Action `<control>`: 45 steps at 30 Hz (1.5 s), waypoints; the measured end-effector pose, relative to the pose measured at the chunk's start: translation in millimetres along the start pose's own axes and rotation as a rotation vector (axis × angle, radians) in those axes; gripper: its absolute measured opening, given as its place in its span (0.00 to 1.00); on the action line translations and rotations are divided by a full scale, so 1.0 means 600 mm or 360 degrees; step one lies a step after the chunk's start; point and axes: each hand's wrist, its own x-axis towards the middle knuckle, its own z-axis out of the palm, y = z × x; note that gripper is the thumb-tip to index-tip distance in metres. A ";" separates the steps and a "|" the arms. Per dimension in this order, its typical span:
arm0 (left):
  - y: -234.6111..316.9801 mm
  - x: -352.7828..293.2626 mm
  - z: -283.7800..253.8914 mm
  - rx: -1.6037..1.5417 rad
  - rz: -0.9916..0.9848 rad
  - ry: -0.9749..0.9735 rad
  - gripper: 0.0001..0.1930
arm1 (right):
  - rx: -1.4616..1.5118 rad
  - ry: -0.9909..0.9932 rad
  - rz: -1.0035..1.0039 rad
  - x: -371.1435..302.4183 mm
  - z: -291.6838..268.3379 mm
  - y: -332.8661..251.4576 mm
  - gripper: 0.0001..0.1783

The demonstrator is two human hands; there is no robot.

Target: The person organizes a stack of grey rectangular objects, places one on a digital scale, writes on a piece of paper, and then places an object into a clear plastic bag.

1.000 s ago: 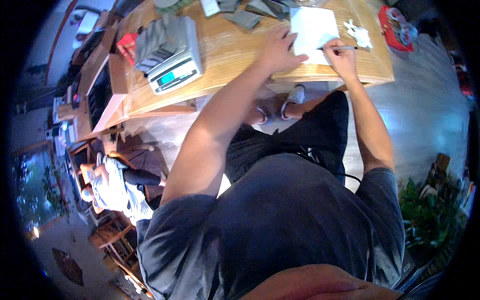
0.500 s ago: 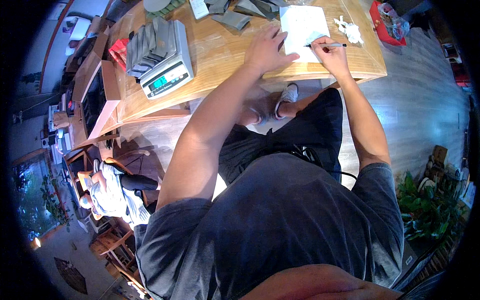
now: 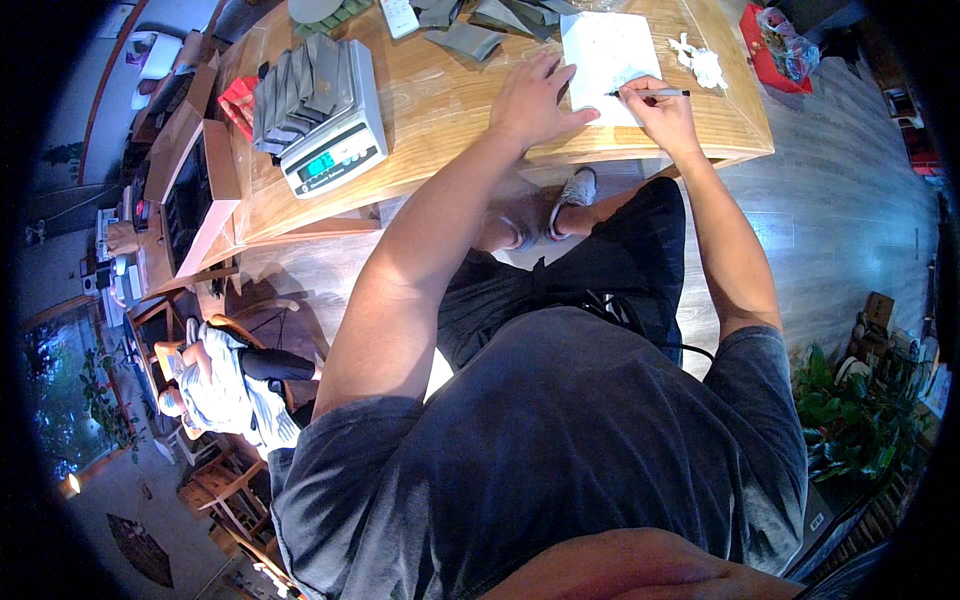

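Observation:
A white sheet of paper [image 3: 608, 48] with faint writing lies near the table's front edge. My right hand [image 3: 660, 112] grips a pen [image 3: 662, 92], its tip touching the lower part of the sheet. Flat on the table, with fingers apart, my left hand [image 3: 540, 100] rests at the sheet's left side, thumb on or beside its lower left edge. To the left stands a white digital scale [image 3: 352, 160] with a lit display; several dark grey packets [image 3: 305, 95] are stacked on its pan.
More grey packets [image 3: 468, 40] lie at the table's far side, by a white card or device [image 3: 398, 16]. Crumpled white tissue [image 3: 700, 62] sits right of the paper. A red container [image 3: 768, 60] is beyond the table. An open cardboard box [image 3: 208, 185] stands left; a seated person [image 3: 225, 385] is behind.
My right hand and the pen have shifted very slightly, still at the lower part of the paper. The left hand stays in place.

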 end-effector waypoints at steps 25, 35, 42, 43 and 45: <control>0.002 -0.002 -0.003 0.0021 -0.0014 -0.0003 0.45 | 0.0004 0.0106 0.0019 0.001 0.002 0.006 0.12; -0.005 -0.002 0.004 0.0003 0.0018 0.0043 0.45 | -0.0003 0.0203 -0.0018 0.000 0.005 -0.002 0.11; -0.004 -0.002 0.004 -0.0005 0.0030 0.0038 0.45 | -0.0092 0.0148 0.0051 0.001 0.002 0.003 0.13; -0.005 -0.002 0.003 -0.0002 0.0030 0.0038 0.45 | -0.0082 0.0149 0.0053 0.001 0.002 0.001 0.13; -0.007 -0.003 0.003 0.0011 0.0025 0.0036 0.45 | -0.0063 0.0150 0.0055 0.000 0.003 -0.004 0.12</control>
